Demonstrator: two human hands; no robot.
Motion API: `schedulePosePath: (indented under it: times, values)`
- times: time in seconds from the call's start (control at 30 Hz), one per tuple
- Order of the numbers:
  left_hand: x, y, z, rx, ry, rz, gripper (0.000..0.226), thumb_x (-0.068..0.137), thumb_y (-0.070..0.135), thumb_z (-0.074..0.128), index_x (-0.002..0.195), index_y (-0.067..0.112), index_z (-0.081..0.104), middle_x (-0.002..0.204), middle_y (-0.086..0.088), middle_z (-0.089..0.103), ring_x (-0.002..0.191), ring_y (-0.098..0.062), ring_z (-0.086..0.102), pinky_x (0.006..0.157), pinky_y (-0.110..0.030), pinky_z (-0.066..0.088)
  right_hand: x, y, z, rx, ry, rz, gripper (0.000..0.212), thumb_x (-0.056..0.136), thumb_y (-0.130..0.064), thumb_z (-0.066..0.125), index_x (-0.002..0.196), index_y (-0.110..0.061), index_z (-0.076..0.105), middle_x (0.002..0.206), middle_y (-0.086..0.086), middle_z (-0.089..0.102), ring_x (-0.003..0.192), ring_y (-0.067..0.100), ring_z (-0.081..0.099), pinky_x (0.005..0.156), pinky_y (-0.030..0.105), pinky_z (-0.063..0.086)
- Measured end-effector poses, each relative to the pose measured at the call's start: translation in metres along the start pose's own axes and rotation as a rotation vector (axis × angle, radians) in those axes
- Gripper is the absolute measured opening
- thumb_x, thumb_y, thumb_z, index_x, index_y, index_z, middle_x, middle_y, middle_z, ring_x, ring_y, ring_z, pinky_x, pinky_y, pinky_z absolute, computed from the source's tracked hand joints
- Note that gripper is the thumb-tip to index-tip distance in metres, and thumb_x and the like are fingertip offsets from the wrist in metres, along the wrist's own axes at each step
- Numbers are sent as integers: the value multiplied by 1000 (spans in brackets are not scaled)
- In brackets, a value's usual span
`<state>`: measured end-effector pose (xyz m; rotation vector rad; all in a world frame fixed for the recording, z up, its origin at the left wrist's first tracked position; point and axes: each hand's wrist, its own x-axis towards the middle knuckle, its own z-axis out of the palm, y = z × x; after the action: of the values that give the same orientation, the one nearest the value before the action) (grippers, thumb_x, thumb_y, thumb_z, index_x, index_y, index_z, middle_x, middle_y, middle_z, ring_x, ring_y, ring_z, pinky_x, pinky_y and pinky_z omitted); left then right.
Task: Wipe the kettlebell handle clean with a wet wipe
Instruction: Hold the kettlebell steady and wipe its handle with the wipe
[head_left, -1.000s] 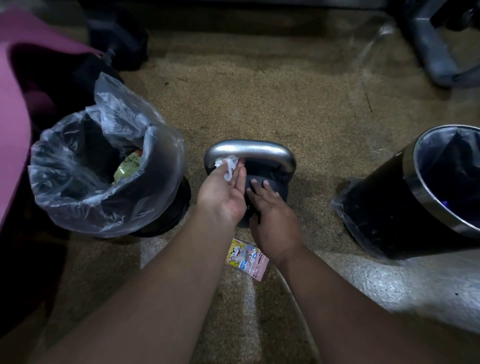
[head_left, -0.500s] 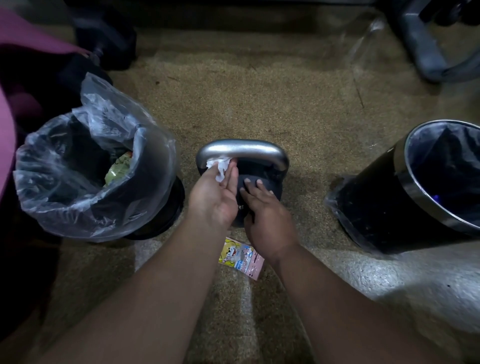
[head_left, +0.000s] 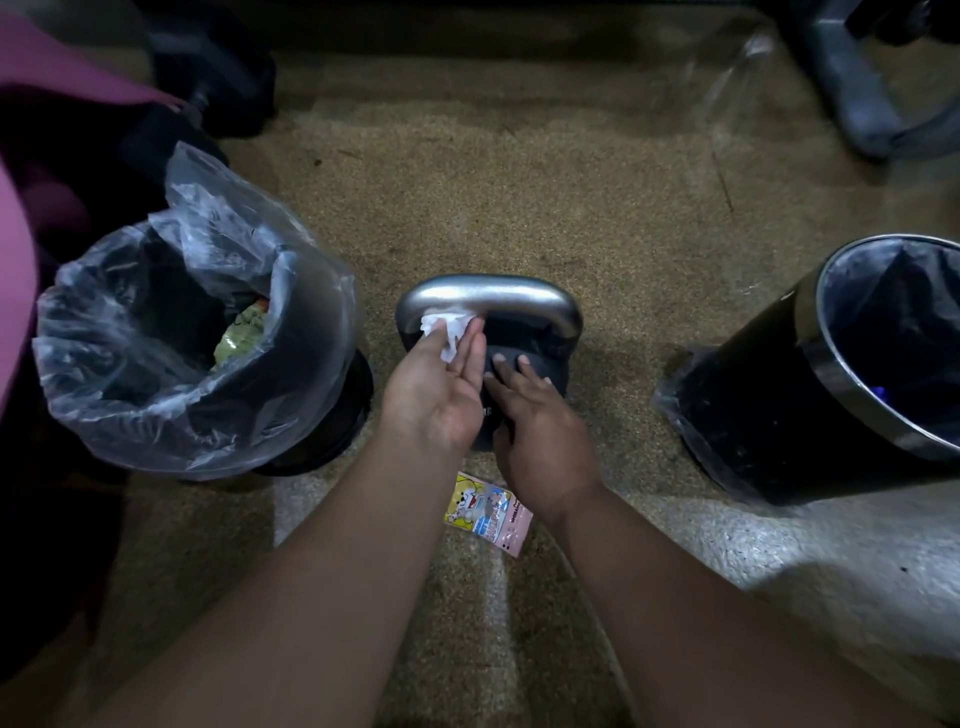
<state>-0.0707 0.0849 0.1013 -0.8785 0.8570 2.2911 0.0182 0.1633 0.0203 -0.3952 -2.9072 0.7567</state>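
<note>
Staying put, left hand (head_left: 435, 396) holds wet wipe (head_left: 453, 328) against handle (head_left: 501, 296).

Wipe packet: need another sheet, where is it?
Head view, centre: the wipe packet lies on the floor between kettlebell and camera, by the right hand.

We see a speckled tan floor (head_left: 571, 197), paler and glossier toward the near right, with a kettlebell (head_left: 519, 299) standing upright at its middle. Left of it stands a round bin (head_left: 182, 415) lined with a clear bag. Well to the right stands a black steel-rimmed bin (head_left: 779, 415), and a small printed packet (head_left: 488, 512) lies flat just nearer than the kettlebell.
</note>
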Motion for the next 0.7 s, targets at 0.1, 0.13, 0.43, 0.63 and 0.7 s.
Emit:
schedulePosePath:
  times: [0.1, 0.13, 0.43, 0.63, 0.7]
  values:
    - [-1, 1, 3, -15, 14, -9, 27, 102, 11, 50, 126, -1, 53, 93, -19, 66, 93, -19, 70, 85, -25, 55, 0, -1, 2, -3, -6, 6, 62, 80, -10, 54, 141, -20, 49, 152, -4, 37, 145, 18, 25, 119, 36, 22]
    - [-3, 0, 2, -11, 10, -20, 23, 102, 11, 49, 122, 0, 53, 96, -19, 65, 95, -19, 70, 85, -25, 55, -1, -1, 2, -9, -4, 1, 62, 80, -11, 54, 141, -20, 49, 152, -4, 37, 145, 18, 25, 119, 36, 22]
    - [-4, -3, 6, 16, 16, -22, 15, 103, 10, 49, 112, 1, 57, 96, -18, 64, 105, -20, 68, 89, -25, 54, -1, 1, 4, -15, 24, -3, 60, 81, -11, 56, 140, -22, 50, 151, -5, 40, 144, 19, 29, 117, 37, 26]
    - [0, -2, 7, -8, 32, 18, 12, 103, 12, 47, 103, 3, 56, 95, -18, 63, 112, -22, 65, 91, -26, 53, 0, 3, 6, -15, 45, -11, 59, 80, -10, 55, 138, -20, 52, 150, -3, 41, 143, 20, 30, 117, 37, 27]
    - [-1, -4, 7, -9, 28, 5, 11, 103, 11, 48, 100, 3, 56, 97, -18, 62, 112, -22, 65, 90, -25, 53, -1, 2, 7, -19, 44, -9, 58, 82, -12, 56, 139, -21, 51, 151, -5, 40, 143, 19, 30, 117, 36, 27]
